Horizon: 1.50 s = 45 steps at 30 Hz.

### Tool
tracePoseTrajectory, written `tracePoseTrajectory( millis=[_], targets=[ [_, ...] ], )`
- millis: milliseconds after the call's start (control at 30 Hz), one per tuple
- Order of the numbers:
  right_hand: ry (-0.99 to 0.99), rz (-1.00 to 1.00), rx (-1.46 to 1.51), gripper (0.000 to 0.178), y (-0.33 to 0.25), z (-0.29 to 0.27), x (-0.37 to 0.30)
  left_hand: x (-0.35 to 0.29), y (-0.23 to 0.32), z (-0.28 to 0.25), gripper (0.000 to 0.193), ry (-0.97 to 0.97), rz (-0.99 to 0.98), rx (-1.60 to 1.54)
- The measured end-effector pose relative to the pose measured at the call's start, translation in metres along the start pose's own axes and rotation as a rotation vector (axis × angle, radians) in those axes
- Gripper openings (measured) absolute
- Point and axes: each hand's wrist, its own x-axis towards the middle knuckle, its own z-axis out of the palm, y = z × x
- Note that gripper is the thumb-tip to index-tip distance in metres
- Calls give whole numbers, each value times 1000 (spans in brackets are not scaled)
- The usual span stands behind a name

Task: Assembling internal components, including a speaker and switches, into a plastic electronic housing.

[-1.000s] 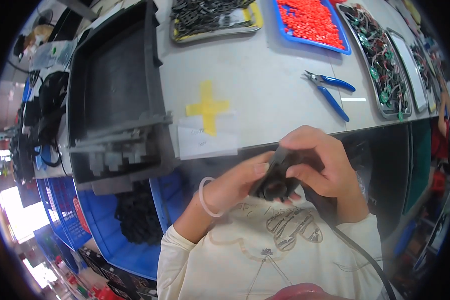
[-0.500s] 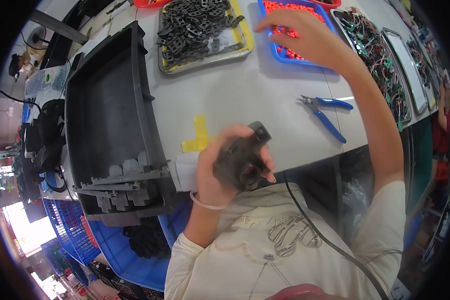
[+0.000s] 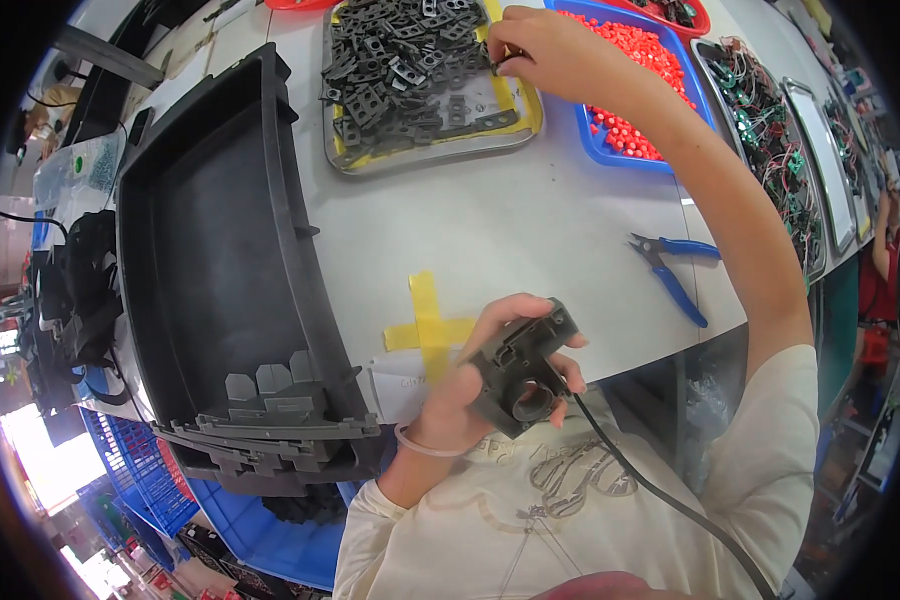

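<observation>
In the head view, my right hand (image 3: 555,48) has moved from above the red caps (image 3: 625,128) in the blue tray (image 3: 595,148) to the right side of the metal tray (image 3: 440,153) of flat black parts (image 3: 390,80); its fingertips are drawn close together, with something dark by them, though I cannot tell whether they grip it. My left hand (image 3: 455,405) holds the black housing (image 3: 512,352) alone, round hole toward me, above the near edge of the worktop (image 3: 570,250). So my hands are now split, one supporting the piece, one among the parts. A black cable (image 3: 650,475) passes beside the housing; I cannot see whether they join. For moving, a stretch of worktop lies between metal tray and housing, bounded by the wall of the black bin (image 3: 295,170) on the left and the blue-handled cutters (image 3: 682,290) on the right, near my right forearm, which crosses above the blue tray's rim.
</observation>
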Motion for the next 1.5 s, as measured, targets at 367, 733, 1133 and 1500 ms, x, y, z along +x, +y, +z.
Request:
tracePoseTrajectory(
  millis=[367,733,1133,1500],
  targets=[
    [-85,73,495,12,-49,-34,-66,-4,1,-5,71,30,-59,-67],
    [16,-124,24,23,-28,-51,-116,-2,-4,-10,69,-3,16,-60],
    [-109,244,57,18,65,-49,-101,0,-4,-11,68,-38,-12,-52],
    [-31,424,265,17,31,-73,-83,0,-5,-14,65,-58,4,-79]
  ],
)
